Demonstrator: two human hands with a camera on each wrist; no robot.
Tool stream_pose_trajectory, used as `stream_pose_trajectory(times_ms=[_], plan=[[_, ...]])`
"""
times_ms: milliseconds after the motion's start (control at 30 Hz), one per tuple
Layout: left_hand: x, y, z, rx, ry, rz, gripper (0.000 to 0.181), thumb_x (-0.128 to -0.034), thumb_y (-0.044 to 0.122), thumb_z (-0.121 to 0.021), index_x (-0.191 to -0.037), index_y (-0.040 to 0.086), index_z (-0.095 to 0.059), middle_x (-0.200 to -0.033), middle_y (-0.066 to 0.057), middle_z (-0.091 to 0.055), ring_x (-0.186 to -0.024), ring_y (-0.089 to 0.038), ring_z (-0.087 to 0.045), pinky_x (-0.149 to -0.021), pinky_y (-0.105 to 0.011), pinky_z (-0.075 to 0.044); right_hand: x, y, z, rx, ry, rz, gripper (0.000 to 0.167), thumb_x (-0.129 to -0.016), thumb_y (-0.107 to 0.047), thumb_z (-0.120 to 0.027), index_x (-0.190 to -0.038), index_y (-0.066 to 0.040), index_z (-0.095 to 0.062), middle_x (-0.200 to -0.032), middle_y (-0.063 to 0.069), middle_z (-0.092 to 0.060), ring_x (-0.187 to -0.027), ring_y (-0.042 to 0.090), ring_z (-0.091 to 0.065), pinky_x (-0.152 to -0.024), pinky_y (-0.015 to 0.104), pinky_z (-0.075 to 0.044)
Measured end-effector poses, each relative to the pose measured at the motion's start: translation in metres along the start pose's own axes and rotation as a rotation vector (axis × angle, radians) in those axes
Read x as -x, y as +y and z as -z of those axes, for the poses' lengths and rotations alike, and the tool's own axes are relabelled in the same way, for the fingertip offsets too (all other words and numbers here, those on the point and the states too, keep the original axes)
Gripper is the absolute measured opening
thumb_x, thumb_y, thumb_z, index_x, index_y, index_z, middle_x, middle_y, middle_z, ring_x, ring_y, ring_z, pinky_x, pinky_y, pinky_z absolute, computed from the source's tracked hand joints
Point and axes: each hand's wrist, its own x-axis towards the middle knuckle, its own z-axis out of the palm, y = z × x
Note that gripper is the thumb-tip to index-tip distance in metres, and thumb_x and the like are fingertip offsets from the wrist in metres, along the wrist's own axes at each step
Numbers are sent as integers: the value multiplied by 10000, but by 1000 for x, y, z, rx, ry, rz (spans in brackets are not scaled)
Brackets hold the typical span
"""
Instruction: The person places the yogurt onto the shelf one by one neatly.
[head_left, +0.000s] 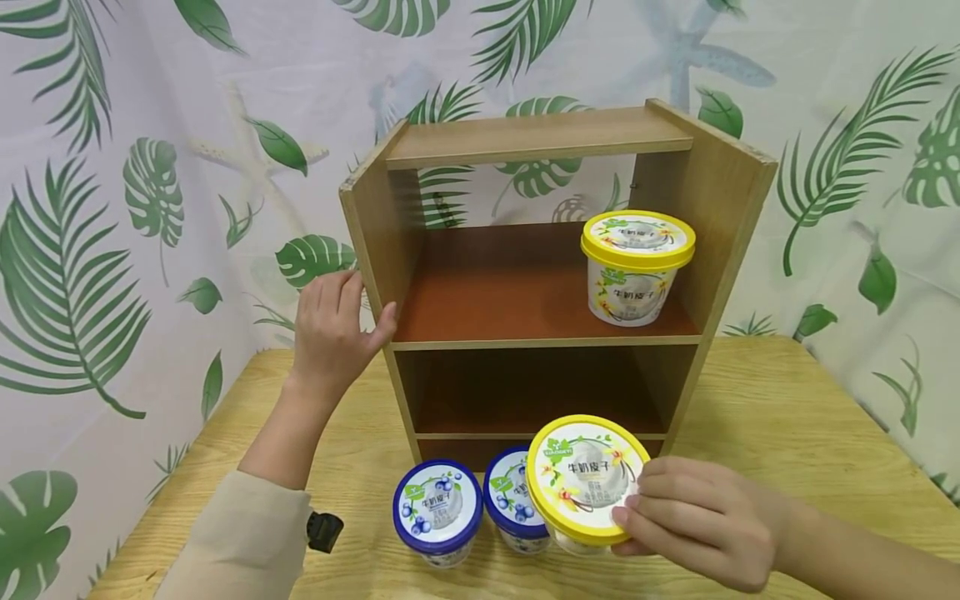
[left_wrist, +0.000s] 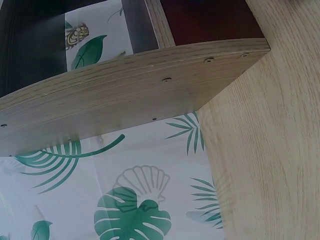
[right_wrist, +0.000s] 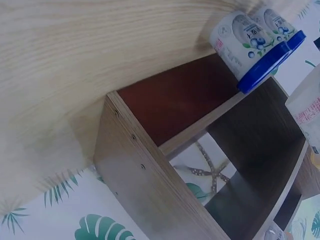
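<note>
My left hand (head_left: 335,329) grips the front edge of the left side panel of a small wooden shelf unit (head_left: 547,341), thumb toward the inner side. My right hand (head_left: 701,517) pinches a yellow-lidded tub (head_left: 585,467) by its right side, in front of the shelf and above the table. Part of this white tub (right_wrist: 306,107) shows at the right wrist view's edge. Another yellow-lidded tub (head_left: 636,271) stands at the right end of the upper shelf. Two blue-lidded tubs (head_left: 437,510) with blueberry pictures stand on the table; the held tub partly covers the right one (head_left: 513,496).
The shelf unit stands on a light wooden table (head_left: 765,417), with reddish-brown boards and an open back at its upper level. A white cloth with green leaf prints (head_left: 247,208) hangs behind and at the sides. A black strap piece (head_left: 324,532) shows at the left sleeve.
</note>
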Motion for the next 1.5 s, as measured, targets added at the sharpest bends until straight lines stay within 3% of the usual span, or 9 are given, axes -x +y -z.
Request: stream_pose_trajectory(times_ms=[233, 533, 900, 1500], plan=[[0, 0, 0, -8, -2, -6, 397, -889, 267, -516, -922, -128, -551, -866, -236, -564, -771, -378, -537, -681, -453, -456, -4, 7, 2, 0, -22, -32, 180, -846, -141, -689, -776, 25, -692, -665, 62, -649, -550, 131, -533, -498, 217, -479], [0, 0, -1, -14, -3, -4, 409, -899, 279, -507, -919, -127, -554, -864, -235, -567, -773, -378, -541, -687, -454, -459, -20, 20, 1, 43, 0, -14, 180, -863, -129, -668, -774, 26, -692, -635, 60, -639, -542, 147, -573, -490, 239, -506], [-1, 1, -1, -23, -6, -4, 402, -892, 277, -515, -917, -123, -555, -864, -233, -568, -774, -377, -544, -691, -454, -460, -20, 21, 1, 69, -32, -59, 191, -859, -163, -672, -800, 14, -713, -662, 75, -672, -563, 178, -632, -462, 268, -516], [0, 0, 0, -22, -3, -2, 406, -899, 281, -500, -916, -122, -550, -862, -233, -565, -770, -378, -541, -689, -453, -460, -24, 44, -3, 73, -27, -46, 195, -861, -143, -671, -751, 18, -684, -653, 93, -656, -541, 196, -610, -460, 302, -517]])
